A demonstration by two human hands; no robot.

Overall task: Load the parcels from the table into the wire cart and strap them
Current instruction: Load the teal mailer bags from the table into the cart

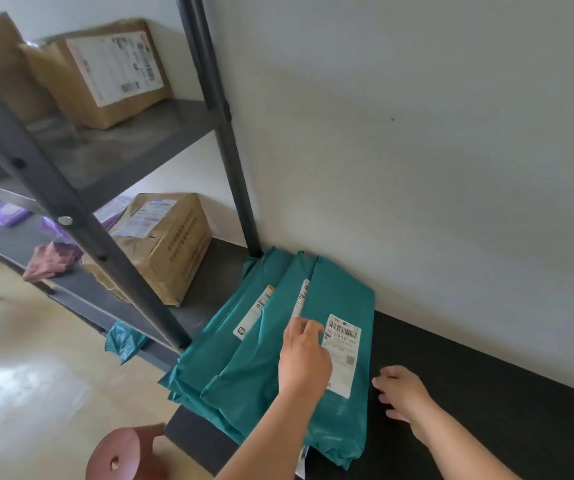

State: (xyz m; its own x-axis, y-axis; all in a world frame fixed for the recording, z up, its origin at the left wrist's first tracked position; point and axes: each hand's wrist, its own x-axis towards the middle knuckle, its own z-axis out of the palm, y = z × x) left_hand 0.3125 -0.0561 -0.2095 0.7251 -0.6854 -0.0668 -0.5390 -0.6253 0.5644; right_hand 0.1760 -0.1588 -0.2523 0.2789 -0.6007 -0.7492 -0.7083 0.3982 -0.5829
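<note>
- Head view: we see a grey metal rack (70, 216) on the left, with a cardboard box (171, 244) on its lower shelf.
- A black table (469, 393) runs along the white wall.
- The teal parcels (254, 368) lie on the table's left end, against the wall: flat plastic mailers, overlapped and fanned.
- The top parcel (344, 296) is glossy and creased, and carries a white barcode label (342, 355).
- Our left hand (304, 362) rests on the top parcel beside its label, fingers lying on the plastic and gripping nothing.
- Our right hand (405, 393) is on the table at the parcel's right edge, fingers loose and apart.
</note>
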